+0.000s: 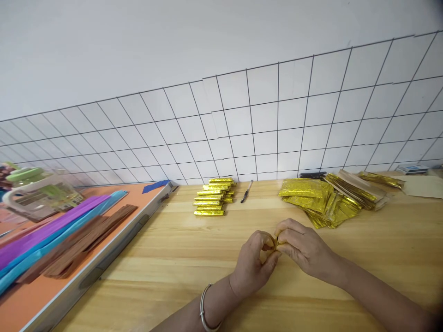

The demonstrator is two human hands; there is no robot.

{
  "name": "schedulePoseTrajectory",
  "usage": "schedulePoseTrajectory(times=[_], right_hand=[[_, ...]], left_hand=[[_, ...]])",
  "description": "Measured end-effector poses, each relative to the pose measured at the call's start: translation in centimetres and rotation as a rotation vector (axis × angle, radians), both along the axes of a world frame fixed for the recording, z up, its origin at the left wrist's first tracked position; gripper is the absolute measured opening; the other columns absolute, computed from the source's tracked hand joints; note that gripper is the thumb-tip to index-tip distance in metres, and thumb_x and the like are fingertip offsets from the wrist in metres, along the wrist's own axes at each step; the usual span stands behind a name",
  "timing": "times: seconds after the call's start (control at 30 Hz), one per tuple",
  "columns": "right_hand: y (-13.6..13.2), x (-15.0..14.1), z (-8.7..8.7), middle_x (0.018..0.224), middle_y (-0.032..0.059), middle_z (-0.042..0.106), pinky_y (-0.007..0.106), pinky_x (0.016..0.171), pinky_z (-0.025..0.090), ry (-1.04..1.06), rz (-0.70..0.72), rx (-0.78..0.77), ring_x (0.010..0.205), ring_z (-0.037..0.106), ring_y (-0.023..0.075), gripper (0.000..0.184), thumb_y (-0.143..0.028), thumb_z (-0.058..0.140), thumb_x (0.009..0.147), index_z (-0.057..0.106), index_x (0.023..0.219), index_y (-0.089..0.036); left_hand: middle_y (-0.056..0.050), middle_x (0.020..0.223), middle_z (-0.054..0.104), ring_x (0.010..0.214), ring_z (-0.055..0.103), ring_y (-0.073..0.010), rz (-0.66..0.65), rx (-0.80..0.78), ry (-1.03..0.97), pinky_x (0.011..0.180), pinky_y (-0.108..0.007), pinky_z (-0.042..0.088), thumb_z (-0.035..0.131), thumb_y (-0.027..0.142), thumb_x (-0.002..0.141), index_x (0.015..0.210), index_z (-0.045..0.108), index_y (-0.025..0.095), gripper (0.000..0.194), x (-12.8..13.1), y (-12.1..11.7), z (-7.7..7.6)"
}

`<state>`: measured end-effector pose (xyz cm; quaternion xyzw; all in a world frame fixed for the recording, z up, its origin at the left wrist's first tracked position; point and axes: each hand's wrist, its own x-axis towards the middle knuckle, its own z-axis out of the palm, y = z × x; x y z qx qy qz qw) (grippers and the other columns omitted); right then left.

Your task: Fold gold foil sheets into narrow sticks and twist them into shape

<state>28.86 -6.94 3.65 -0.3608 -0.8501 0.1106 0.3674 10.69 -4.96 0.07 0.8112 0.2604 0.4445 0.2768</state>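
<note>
Between my two hands, just above the wooden table, is a small piece of gold foil paper (276,243), mostly covered by fingers. My left hand (254,258), below a silver bangle, pinches its left side with thumb and forefinger. From the right, my right hand (304,249) grips the other end, fingertips pressed together. Farther back lies a stack of narrow folded gold foil strips (212,198). To the right is a loose pile of flat gold foil sheets (320,200).
A black pen (246,192) lies between the strips and the pile. At left, an orange-topped board (114,221) holds brown (83,240), blue and purple crepe paper (65,221), with a green-lidded clear jug (44,193) behind. A gridded white wall (263,124) bounds the table.
</note>
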Motion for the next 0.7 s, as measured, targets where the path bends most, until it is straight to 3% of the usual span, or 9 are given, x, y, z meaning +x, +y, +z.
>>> schedulePoseTrajectory(times=[0.17,0.43,0.7], right_hand=[[0.0,-0.1,-0.2,0.090,0.0044,0.057,0.029,0.071,0.045,0.044,-0.050,0.007,0.084,0.054,0.0158,0.005,-0.019,0.050,0.087,0.049,0.091,-0.021],[-0.2,-0.1,-1.1,0.097,0.0043,0.059,0.029,0.067,0.048,0.044,-0.192,-0.072,0.075,0.056,0.0144,0.039,-0.025,0.059,0.081,0.042,0.116,-0.024],[-0.1,-0.6,-1.3,0.085,0.0031,0.058,0.027,0.065,0.046,0.096,-0.107,-0.140,0.073,0.054,0.0142,0.017,-0.024,0.056,0.084,0.055,0.102,-0.022]], left_hand=[[-0.001,0.077,0.049,0.068,0.044,-0.0120,0.035,-0.072,0.029,0.064,-0.024,0.041,0.055,0.013,0.078,0.079,0.043,0.019,0.013,0.1,0.2,-0.3],[-0.001,0.076,0.048,0.068,0.043,-0.0119,0.040,-0.057,0.022,0.064,-0.024,0.041,0.054,0.020,0.082,0.080,0.042,0.019,0.012,0.0,0.1,-0.2],[-0.002,0.080,0.050,0.072,0.046,-0.0132,0.052,-0.050,0.053,0.066,-0.026,0.042,0.055,0.017,0.079,0.083,0.042,0.019,0.013,-0.1,0.2,-0.8]])
